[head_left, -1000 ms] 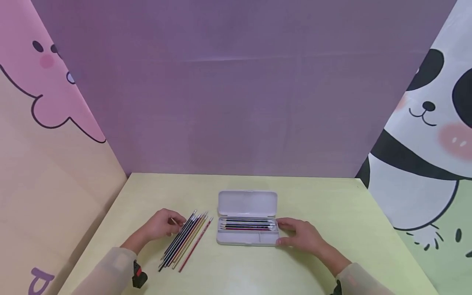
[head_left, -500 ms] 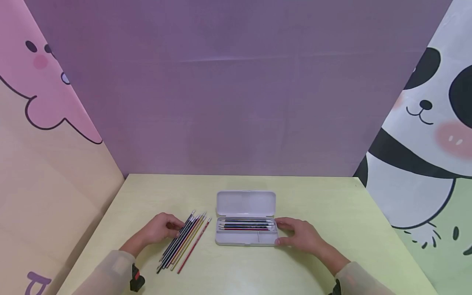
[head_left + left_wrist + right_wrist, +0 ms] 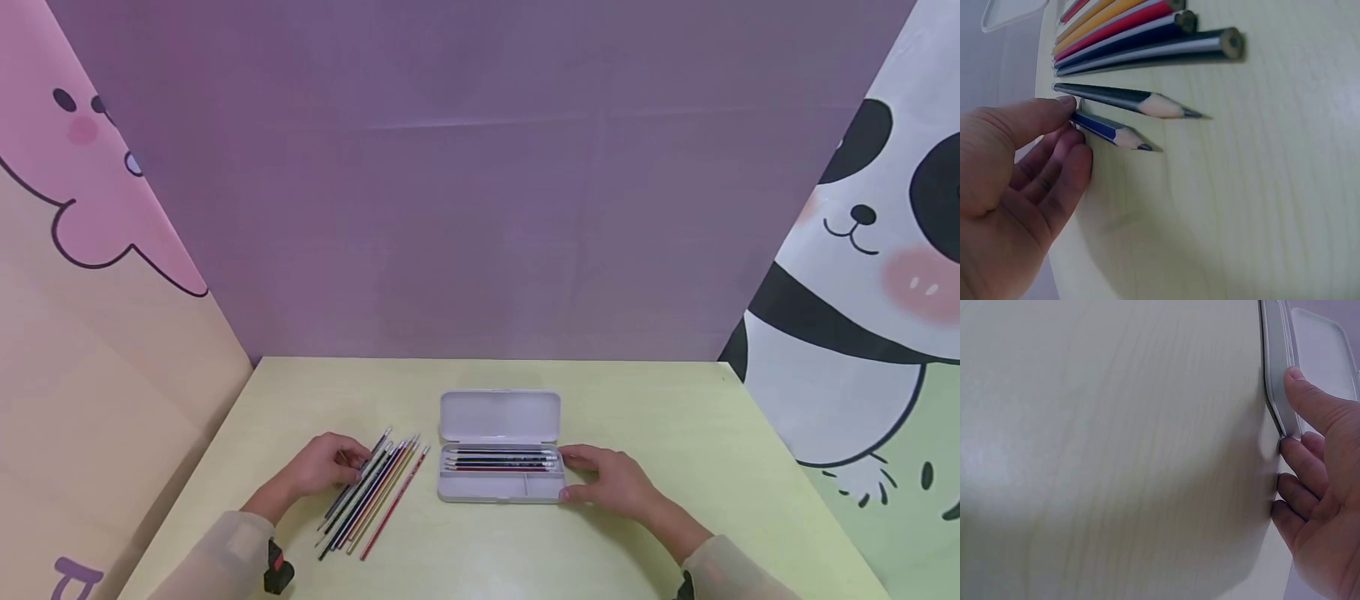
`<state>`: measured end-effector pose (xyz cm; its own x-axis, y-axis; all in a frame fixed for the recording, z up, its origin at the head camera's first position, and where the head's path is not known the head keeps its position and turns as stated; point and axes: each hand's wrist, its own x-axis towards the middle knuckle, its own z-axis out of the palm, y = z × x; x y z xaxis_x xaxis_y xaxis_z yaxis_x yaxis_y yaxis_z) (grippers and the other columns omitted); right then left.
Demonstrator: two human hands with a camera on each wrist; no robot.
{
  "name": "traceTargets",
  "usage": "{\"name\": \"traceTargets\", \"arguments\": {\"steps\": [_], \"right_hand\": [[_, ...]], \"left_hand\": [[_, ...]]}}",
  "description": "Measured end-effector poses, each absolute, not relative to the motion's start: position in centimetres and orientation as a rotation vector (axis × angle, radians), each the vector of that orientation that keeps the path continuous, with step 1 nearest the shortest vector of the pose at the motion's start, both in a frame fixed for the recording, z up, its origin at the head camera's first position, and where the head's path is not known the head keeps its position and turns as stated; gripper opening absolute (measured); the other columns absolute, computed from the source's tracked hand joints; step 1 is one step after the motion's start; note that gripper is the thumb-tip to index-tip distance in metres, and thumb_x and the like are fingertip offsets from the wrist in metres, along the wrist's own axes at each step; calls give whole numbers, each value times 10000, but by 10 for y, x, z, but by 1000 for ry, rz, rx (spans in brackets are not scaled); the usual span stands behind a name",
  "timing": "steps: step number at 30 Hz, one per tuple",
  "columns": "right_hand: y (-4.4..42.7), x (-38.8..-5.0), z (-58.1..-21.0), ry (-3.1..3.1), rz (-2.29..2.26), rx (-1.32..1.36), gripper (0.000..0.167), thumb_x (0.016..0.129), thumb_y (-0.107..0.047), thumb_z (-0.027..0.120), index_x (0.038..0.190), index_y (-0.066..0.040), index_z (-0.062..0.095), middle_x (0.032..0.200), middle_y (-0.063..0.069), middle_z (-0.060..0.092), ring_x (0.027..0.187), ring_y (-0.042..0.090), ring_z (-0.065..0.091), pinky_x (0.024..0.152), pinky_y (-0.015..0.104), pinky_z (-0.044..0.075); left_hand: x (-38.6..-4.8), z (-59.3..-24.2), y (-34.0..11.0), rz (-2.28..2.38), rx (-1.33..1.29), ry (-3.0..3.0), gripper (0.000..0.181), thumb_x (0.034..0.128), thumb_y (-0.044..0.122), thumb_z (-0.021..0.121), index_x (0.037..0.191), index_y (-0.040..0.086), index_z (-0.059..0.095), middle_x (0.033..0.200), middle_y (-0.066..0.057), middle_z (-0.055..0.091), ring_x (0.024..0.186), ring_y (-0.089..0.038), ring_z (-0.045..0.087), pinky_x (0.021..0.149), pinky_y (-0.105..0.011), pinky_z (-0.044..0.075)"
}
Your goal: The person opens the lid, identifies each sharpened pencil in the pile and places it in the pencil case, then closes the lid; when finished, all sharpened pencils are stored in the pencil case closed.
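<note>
A blue pencil point(image 3: 1099, 127), sharpened tip toward the camera, is pinched between the thumb and fingers of my left hand point(image 3: 324, 464). Next to it lies a dark sharpened pencil point(image 3: 1107, 95). These belong to a slanted bunch of pencils point(image 3: 367, 502) in dark, red and yellow on the table, and a red pencil point(image 3: 395, 502) lies at its right side. My right hand point(image 3: 617, 485) grips the right end of an open white pencil case point(image 3: 480, 485), thumb at the front corner. Several pencils point(image 3: 501, 460) lie lengthwise in its rear compartment.
The case's lid point(image 3: 500, 416) lies folded back behind it. A pale wood-grain table point(image 3: 637, 400) carries everything. A purple panel point(image 3: 480, 208) rises at the table's back edge, with cartoon-printed walls on either side.
My left fingers have closed on a pencil at the bunch's left edge, and the pencils there have shifted apart slightly. My right hand keeps its place on the case.
</note>
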<state>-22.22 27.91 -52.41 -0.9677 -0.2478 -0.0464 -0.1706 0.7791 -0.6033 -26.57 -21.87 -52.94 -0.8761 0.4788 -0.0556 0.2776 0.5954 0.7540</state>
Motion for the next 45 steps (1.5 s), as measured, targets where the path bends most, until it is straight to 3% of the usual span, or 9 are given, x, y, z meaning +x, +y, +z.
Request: {"name": "traceTargets", "arguments": {"steps": [8,18,27,38,45], "right_hand": [[278,-221,-522,2843,-952,-338,717,745,-419,901,1375,-183,652,1245,-12,743,1285,322,626,1058,592,446],[278,-221,-523,2848,-947,-341,712,746,-413,903,1374,-193,653,1246,-20,743,1298,320,618,1057,583,450],[279,-221,-524,2831,-985,-348,707,746,-410,902,1373,-198,653,1250,-17,740,1299,327,616,1064,597,439],[280,-222,-524,2834,-955,-338,717,743,-429,901,1376,-206,651,1259,-13,737,1304,322,612,1072,594,434],[279,-222,-523,2844,-948,-356,702,749,-411,901,1370,-196,655,1250,-16,741,1294,321,620,1061,589,445]], "left_hand": [[-262,-526,-212,1048,528,2684,238,864,64,795,1094,59,734,854,-3,613,751,-174,561,608,-280,487],[-259,-523,-205,917,400,2853,297,827,-13,762,1120,32,744,822,2,646,669,-143,544,582,-287,481],[-259,-525,-211,1044,334,2836,268,826,-49,743,1088,4,765,859,-9,687,774,-137,613,632,-290,526],[-262,-497,-211,1127,486,2800,231,883,1,702,1100,6,780,928,-51,734,799,-138,632,635,-269,528],[-271,-479,-180,1160,626,2740,237,932,38,687,1148,60,783,984,-32,746,819,-134,634,670,-261,531]]}}
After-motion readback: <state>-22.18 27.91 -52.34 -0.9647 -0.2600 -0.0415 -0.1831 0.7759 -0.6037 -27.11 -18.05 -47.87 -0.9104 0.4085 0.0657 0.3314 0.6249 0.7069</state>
